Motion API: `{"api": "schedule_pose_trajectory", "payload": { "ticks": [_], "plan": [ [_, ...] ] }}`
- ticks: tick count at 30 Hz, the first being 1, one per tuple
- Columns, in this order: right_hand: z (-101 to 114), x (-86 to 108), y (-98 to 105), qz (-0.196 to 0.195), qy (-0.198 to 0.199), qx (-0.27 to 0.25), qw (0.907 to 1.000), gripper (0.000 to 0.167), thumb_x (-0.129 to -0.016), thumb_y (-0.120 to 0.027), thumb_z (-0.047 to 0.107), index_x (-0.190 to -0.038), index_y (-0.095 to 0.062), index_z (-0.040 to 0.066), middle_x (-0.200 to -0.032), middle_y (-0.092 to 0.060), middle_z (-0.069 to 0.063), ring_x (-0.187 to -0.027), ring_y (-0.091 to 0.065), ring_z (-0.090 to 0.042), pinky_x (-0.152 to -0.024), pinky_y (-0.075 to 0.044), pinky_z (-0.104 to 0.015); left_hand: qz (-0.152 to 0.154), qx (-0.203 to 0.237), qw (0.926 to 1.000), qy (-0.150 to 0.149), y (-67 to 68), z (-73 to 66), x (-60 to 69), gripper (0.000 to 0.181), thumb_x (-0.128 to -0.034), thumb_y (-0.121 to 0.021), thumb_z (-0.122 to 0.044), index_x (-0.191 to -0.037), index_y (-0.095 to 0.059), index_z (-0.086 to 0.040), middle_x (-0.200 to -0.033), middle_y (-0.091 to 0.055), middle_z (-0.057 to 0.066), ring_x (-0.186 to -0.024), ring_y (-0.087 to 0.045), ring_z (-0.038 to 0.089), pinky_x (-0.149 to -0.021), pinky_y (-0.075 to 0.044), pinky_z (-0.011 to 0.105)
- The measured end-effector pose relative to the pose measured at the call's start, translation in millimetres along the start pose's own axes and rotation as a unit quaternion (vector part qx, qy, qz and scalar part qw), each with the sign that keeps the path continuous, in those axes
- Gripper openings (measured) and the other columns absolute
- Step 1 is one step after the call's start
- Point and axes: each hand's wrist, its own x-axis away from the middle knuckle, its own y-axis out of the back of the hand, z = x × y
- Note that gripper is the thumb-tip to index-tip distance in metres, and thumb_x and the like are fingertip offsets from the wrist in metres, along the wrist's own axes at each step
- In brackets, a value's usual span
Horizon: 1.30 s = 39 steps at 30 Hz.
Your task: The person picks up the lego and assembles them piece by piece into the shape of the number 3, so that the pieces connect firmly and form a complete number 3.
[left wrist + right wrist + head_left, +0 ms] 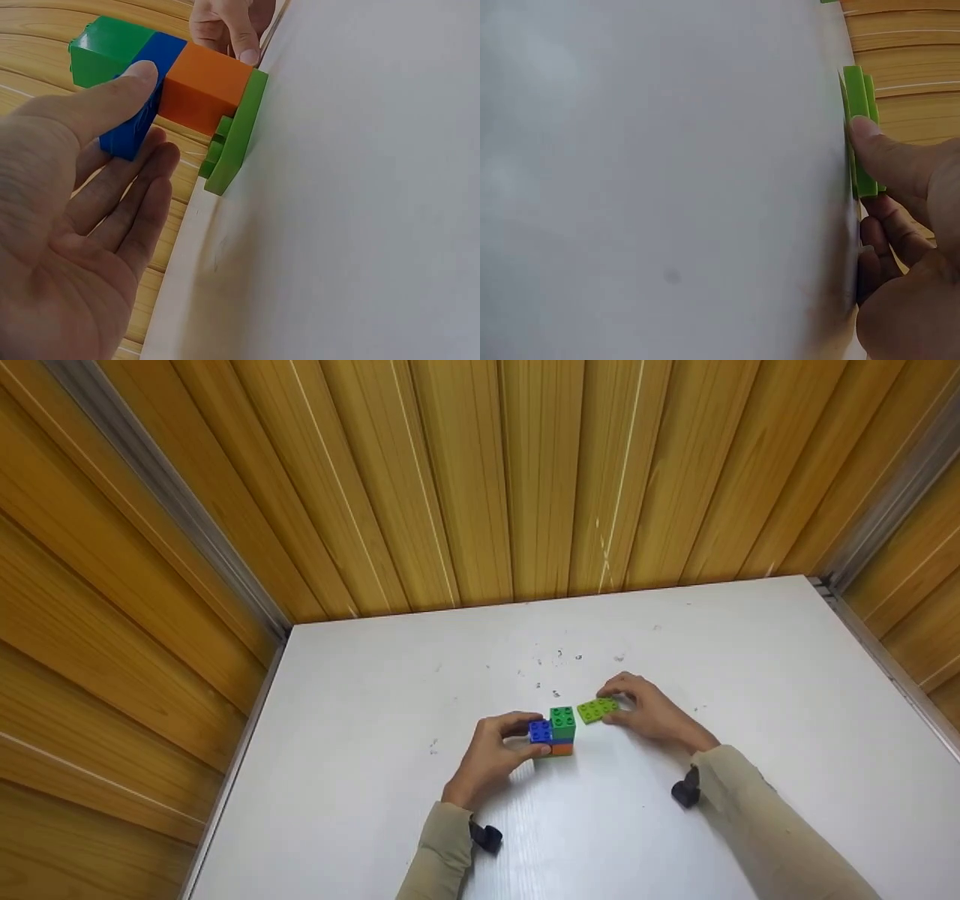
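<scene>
A small stack of toy building bricks stands upright on the table. A green brick (562, 722) tops it, with a blue brick (124, 141) jutting out below, then an orange brick (206, 84) and a light green flat brick (244, 135) at the bottom. My left hand (491, 750) pinches the blue brick between thumb and fingers. To the right of the stack and apart from it, my right hand (654, 716) grips a lime green flat brick (598, 709), studs up, by its edges. That brick (861, 135) lies at or very near the tabletop.
The white table (360, 720) carries small dark marks beyond the bricks. Wood-look panels (480, 480) rise behind it and at both sides. A black strap (487, 838) hangs at the left wrist, another strap (685, 790) at the right.
</scene>
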Motion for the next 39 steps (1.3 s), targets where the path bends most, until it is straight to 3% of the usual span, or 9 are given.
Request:
{"api": "schedule_pose_trajectory", "payload": {
  "ticks": [7, 15, 27, 34, 39],
  "plan": [
    [4.3, -3.1, 7.2, -0.008, -0.013, 0.007, 0.9999, 0.036, -0.096, -0.080, 0.012, -0.131, -0.071, 0.010, -0.133, -0.066, -0.010, -0.139, -0.055, -0.039, -0.124, -0.037, -0.061, 0.000, 0.005, 1.0000, -0.007, 3.3, -2.8, -5.8, 0.050, -0.0892, -0.090, -0.022, -0.136, -0.073, -0.015, -0.131, -0.075, 0.002, -0.118, -0.073, 0.015, -0.105, -0.058, 0.033],
    [13.6, -7.7, 12.5, -0.016, -0.010, 0.009, 0.9998, 0.039, -0.094, -0.082, 0.014, -0.132, -0.072, 0.009, -0.128, -0.068, -0.009, -0.125, -0.064, -0.033, -0.113, -0.050, -0.057, -0.006, 0.019, 0.9998, -0.007, 5.8, -4.7, -8.6, 0.047, -0.0897, -0.089, -0.018, -0.135, -0.074, -0.015, -0.129, -0.076, 0.002, -0.116, -0.073, 0.015, -0.104, -0.059, 0.035],
    [38.6, -14.6, 23.0, -0.046, -0.011, -0.001, 0.9989, 0.039, -0.094, -0.083, 0.012, -0.131, -0.075, 0.005, -0.119, -0.065, -0.010, -0.122, -0.064, -0.034, -0.111, -0.053, -0.054, -0.017, 0.025, 0.9994, -0.014, 6.5, -5.4, -13.9, 0.044, -0.0902, -0.088, -0.016, -0.133, -0.075, -0.016, -0.127, -0.077, 0.002, -0.115, -0.074, 0.015, -0.103, -0.059, 0.035],
    [48.7, -8.0, 19.6, -0.069, 0.032, -0.008, 0.9971, 0.036, -0.092, -0.085, 0.015, -0.126, -0.076, 0.005, -0.114, -0.065, -0.010, -0.116, -0.066, -0.033, -0.108, -0.055, -0.055, -0.022, 0.021, 0.9993, -0.020, 1.6, -1.4, -9.9, 0.046, -0.0901, -0.088, -0.017, -0.134, -0.075, -0.013, -0.128, -0.076, 0.002, -0.115, -0.074, 0.015, -0.103, -0.059, 0.034],
    [52.9, 2.2, 12.0, -0.071, 0.027, -0.001, 0.9971, 0.038, -0.092, -0.086, 0.019, -0.127, -0.076, 0.006, -0.111, -0.065, -0.007, -0.114, -0.067, -0.030, -0.107, -0.056, -0.053, -0.015, 0.028, 0.9994, -0.009, -5.0, 2.0, -3.7, 0.046, -0.0890, -0.089, -0.015, -0.133, -0.075, -0.013, -0.127, -0.077, 0.002, -0.114, -0.074, 0.014, -0.103, -0.059, 0.032]
  ]
}}
